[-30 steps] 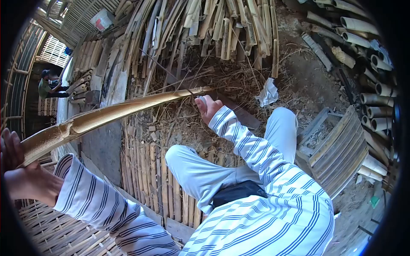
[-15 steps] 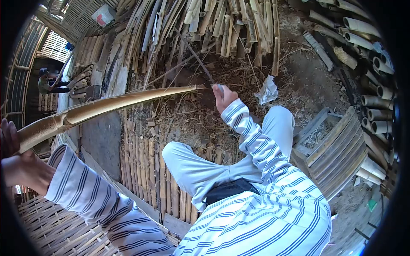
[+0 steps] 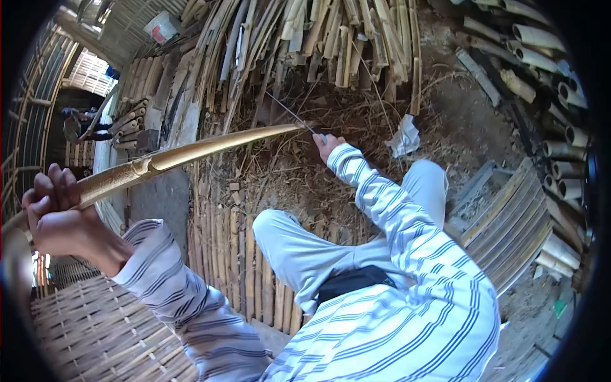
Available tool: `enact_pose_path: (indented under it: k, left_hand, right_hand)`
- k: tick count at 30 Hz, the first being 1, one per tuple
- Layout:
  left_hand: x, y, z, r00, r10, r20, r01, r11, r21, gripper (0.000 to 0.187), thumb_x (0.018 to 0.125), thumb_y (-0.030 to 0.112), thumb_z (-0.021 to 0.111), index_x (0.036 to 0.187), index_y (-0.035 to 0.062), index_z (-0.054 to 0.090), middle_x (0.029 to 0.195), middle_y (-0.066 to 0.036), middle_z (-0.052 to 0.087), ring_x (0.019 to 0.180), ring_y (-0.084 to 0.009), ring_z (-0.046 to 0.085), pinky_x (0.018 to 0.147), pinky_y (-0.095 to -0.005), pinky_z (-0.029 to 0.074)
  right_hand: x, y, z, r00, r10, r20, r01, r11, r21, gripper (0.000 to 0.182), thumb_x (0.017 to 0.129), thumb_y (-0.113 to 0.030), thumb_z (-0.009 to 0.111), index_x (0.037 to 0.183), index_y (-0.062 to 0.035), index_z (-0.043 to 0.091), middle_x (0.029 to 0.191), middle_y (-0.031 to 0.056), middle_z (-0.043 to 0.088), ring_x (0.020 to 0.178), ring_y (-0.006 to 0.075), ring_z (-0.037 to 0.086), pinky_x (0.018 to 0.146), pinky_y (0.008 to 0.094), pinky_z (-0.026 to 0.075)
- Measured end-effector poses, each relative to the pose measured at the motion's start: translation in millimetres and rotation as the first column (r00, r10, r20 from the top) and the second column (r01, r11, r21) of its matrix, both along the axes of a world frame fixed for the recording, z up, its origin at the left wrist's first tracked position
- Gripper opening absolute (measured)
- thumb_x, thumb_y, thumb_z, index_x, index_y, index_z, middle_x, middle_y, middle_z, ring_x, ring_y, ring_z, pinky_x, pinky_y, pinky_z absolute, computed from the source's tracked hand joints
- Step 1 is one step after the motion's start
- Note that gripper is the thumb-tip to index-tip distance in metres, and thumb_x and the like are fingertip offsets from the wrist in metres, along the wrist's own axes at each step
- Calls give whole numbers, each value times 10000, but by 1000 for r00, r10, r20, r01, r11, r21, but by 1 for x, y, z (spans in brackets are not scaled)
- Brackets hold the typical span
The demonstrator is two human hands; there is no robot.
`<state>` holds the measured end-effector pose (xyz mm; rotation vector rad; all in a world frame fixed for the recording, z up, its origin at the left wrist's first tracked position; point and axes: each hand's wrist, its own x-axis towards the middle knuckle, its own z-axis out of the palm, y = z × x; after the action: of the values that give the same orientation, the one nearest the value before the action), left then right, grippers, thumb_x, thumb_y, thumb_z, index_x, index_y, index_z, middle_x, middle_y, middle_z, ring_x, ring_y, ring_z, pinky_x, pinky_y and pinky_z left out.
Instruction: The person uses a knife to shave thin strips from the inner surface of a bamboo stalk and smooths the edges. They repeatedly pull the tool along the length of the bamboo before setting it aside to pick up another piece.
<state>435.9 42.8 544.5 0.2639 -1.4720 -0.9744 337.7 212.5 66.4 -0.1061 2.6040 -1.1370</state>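
A long split bamboo piece (image 3: 184,153) slants across the view, its pale inner face and one node ridge showing. At the far left my left hand (image 3: 63,216) has its fingers curled around the thick end. My right hand (image 3: 329,146) is closed on the handle of a long, thin-bladed knife (image 3: 289,112), out in front of my knees. The blade points up and to the left, and crosses close by the bamboo's narrow tip.
Split bamboo strips (image 3: 331,38) are heaped ahead over ground littered with shavings. Cut bamboo tubes (image 3: 566,149) are stacked at right, near a slatted bamboo piece (image 3: 509,210). A crumpled white scrap (image 3: 403,137) lies by my right knee. Another person (image 3: 79,124) is at far left.
My left hand has moved right and up, coming more fully into view with the bamboo. The knife blade has swung down to a flatter angle beside the bamboo tip.
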Motion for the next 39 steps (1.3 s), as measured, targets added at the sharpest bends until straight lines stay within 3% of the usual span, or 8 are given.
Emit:
enact_pose_path:
  k: [10, 15, 17, 25, 29, 33, 35, 39]
  left_hand:
    - [-46, 18, 6, 996, -86, -14, 85, 995, -56, 64, 686, 24, 395, 734, 44, 356, 666, -55, 374, 573, -152, 455, 521, -218, 440]
    - [-38, -33, 28, 617, -743, 259, 756, 651, 71, 277, 857, 167, 338, 787, -57, 486, 747, -143, 534, 809, -263, 598, 760, -347, 512]
    - [-61, 72, 1, 999, -13, 36, 13, 1000, 14, 283, 876, 199, 339, 771, -32, 464, 762, -154, 529, 743, -225, 566, 735, -342, 497]
    - [-22, -33, 11, 999, 40, 28, -38, 997, -67, 393, 911, 198, 340, 1143, -119, 341, 1144, -326, 503, 763, -352, 644, 783, -476, 566]
    - [-20, -10, 8, 999, -36, -13, 37, 998, 48, 157, 869, 102, 442, 742, 11, 428, 577, -83, 419, 435, -162, 458, 487, -269, 484]
    - [-42, 30, -1, 984, 145, -108, -135, 986, 94, 185, 851, 98, 453, 683, 51, 392, 565, -64, 401, 414, -137, 377, 417, -229, 372]
    - [-43, 35, -5, 979, 182, -96, -171, 979, 114, 181, 850, 103, 455, 689, 39, 402, 573, -72, 414, 425, -144, 401, 424, -234, 401]
    - [-56, 50, -4, 957, 261, -126, -238, 956, 173, 160, 836, 110, 465, 740, -18, 459, 622, -124, 487, 464, -175, 476, 457, -259, 469]
  right_hand:
    - [2, 26, -34, 996, -72, -49, 61, 980, -192, 562, 927, -551, 380, 979, -44, 615, 842, 224, 628, 864, 419, 587, 797, 455, 460]
    - [3, 51, -53, 987, -71, 143, 83, 993, -79, 639, 909, -601, 349, 1001, -23, 607, 899, 252, 632, 903, 440, 576, 851, 476, 452]
    - [1, 52, -37, 986, -112, 121, 125, 986, -107, 631, 901, -599, 367, 997, -21, 602, 906, 264, 631, 927, 452, 574, 847, 497, 461]
    - [-29, 53, 71, 987, -86, -136, 26, 920, -392, 526, 930, -516, 406, 928, -26, 600, 801, 228, 633, 796, 455, 582, 769, 493, 463]
    - [-31, 50, 140, 971, -66, -228, -53, 876, -480, 427, 939, -461, 431, 943, -56, 568, 709, 194, 620, 667, 426, 598, 620, 472, 489]
    - [-14, 26, 59, 979, 29, -201, -101, 928, -358, 453, 920, -481, 462, 914, -36, 548, 668, 209, 581, 665, 393, 618, 576, 413, 481]
    - [-3, 5, -45, 997, 76, -12, -72, 980, 183, 527, 891, -565, 443, 960, -58, 570, 777, 246, 614, 787, 425, 619, 678, 472, 503]
    - [-29, 10, -42, 997, 71, 33, -72, 997, 19, 531, 896, -587, 408, 1017, -102, 588, 874, 277, 616, 833, 461, 597, 740, 522, 489]
